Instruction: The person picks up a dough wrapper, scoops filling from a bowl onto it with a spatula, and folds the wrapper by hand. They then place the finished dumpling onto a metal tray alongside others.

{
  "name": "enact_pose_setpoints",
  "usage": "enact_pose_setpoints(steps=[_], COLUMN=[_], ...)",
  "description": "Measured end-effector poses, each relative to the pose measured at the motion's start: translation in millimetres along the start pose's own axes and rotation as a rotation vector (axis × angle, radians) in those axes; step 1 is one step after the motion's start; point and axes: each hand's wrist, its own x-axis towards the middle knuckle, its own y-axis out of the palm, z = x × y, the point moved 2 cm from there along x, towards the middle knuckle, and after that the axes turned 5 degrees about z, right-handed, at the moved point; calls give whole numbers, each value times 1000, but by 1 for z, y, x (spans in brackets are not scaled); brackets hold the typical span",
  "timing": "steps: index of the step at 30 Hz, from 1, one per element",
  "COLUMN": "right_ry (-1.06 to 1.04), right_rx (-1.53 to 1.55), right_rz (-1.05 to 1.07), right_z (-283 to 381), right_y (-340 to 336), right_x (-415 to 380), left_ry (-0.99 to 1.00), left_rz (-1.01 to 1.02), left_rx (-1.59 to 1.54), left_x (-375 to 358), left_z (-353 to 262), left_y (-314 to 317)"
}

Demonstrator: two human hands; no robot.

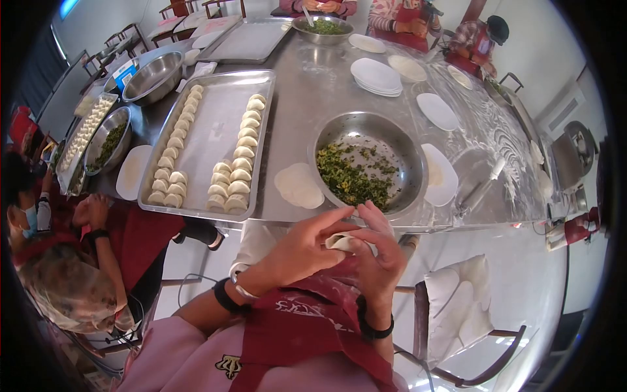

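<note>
Between my two hands, just off the table's front edge, is a folded dumpling [341, 242] of pale dough. My left hand [305, 245] pinches it from the left with thumb and fingers. From the right, my right hand [379, 251] closes on its other side, and the fingers partly cover it. Right beyond my fingertips stands a steel bowl [418, 147] holding chopped green filling [353, 171]. A small stack of round dough wrappers [298, 185] lies left of that bowl. Farther left, a metal tray [219, 117] carries rows of finished dumplings [238, 175].
White plates [377, 76] stand across the table, whose right side is floury. Steel bowls [153, 77] and another dumpling tray [85, 134] are at left. A co-worker [72, 261] sits close on my left; other people [405, 23] work opposite. A cushioned chair [457, 307] stands at right.
</note>
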Motion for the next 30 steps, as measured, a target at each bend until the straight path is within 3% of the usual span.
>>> enact_pose_setpoints(steps=[3,9,15,21,24,27,30], right_ry=[55,76,-35,-115,-67,-30,7], right_rx=[149,172,75,24,-155,-8,-101], right_rz=[-120,-162,-162,-109,-25,-50,42], right_z=[0,3,2,3,4,12,17], right_y=[2,15,14,10,3,5,5], right_x=[-2,-7,-7,-5,-2,5,6], left_ry=[-97,42,104,69,64,59,73], left_rz=[-84,-218,-144,-161,-148,-118,-133], left_rx=[-258,-343,-40,38,-55,-50,-70], left_x=[-6,-10,-11,-14,-12,-12,-13], left_z=[5,17,17,22,28,25,20], left_y=[7,19,17,16,13,13,17])
